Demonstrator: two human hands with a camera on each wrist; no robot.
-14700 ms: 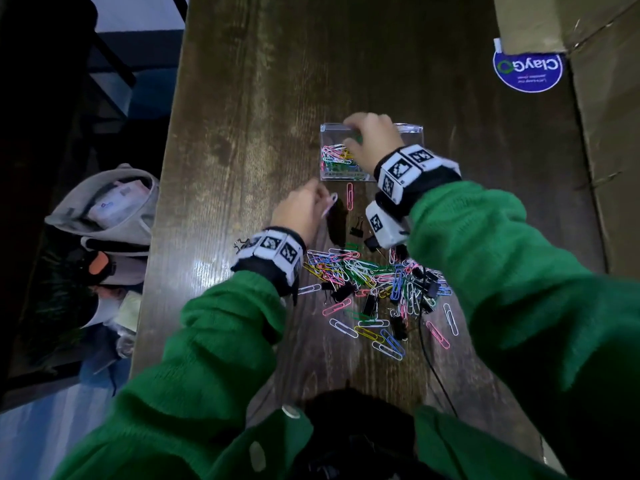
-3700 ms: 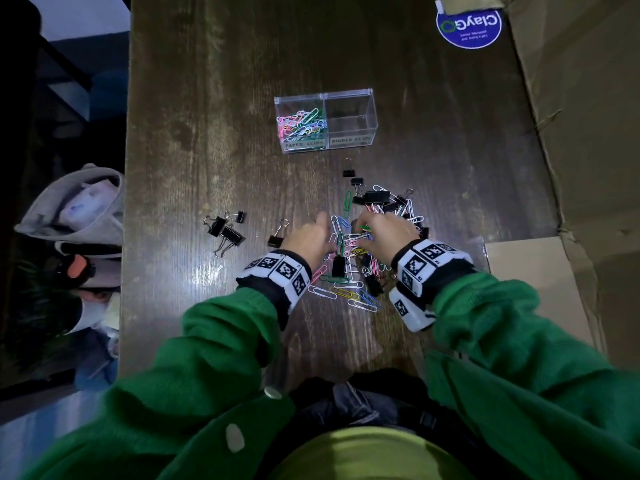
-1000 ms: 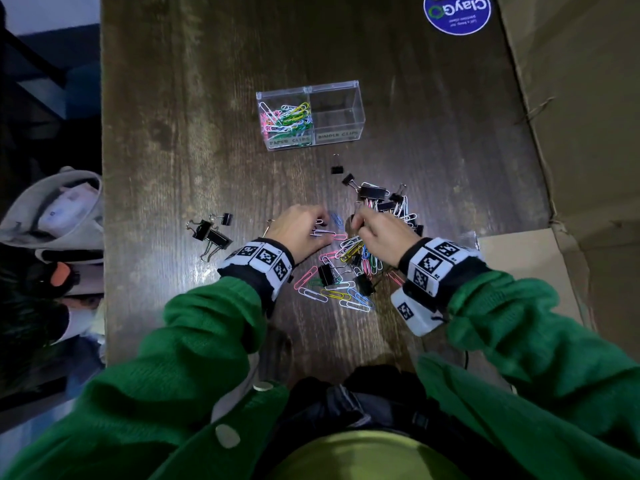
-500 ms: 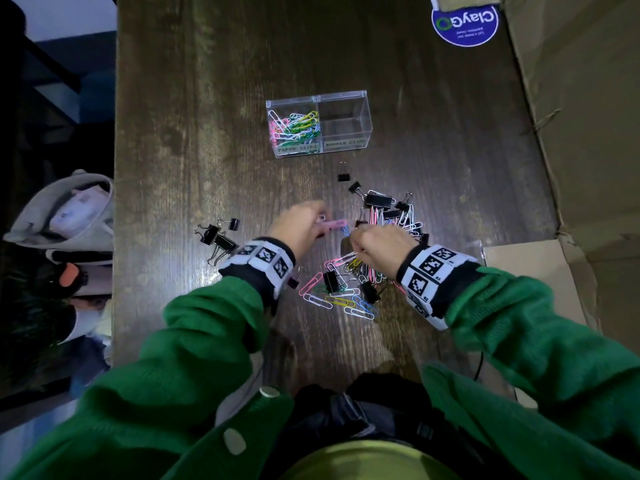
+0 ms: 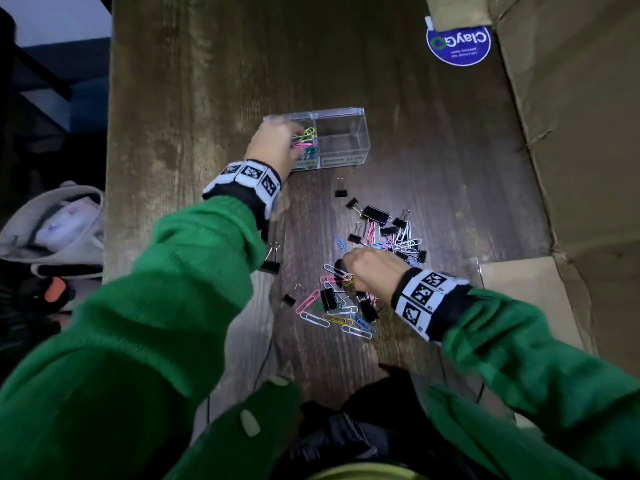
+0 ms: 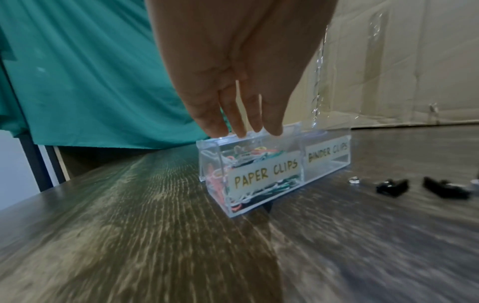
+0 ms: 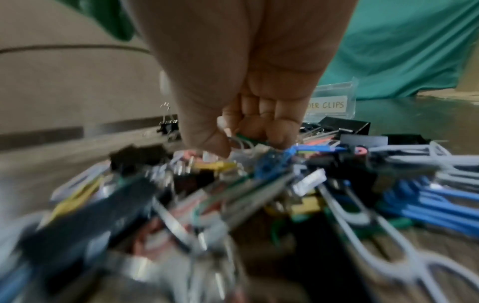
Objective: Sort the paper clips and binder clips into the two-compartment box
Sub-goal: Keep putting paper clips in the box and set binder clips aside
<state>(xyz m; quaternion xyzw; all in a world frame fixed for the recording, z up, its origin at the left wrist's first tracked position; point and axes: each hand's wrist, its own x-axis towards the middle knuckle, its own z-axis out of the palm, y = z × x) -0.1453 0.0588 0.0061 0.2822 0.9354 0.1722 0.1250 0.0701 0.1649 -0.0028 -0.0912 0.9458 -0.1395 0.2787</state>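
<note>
L hand [image 5: 273, 143] grip spread over clear two-compartment plastic box [image 5: 343, 136], paper-clip side; R hand [image 5: 372, 271] grip pinching coloured wire paper clips [image 7: 243, 141]. Box at 11 o'clock from R hand, L nearer.

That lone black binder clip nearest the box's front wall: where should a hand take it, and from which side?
Judging by its pose, pinch the lone binder clip across its black body, coming straight down from above. It lies apart from the pile, so fingers have room on both sides. Its wire handles point toward the box; they look thin and likely to swivel, so the body seems the firmer hold.
</note>
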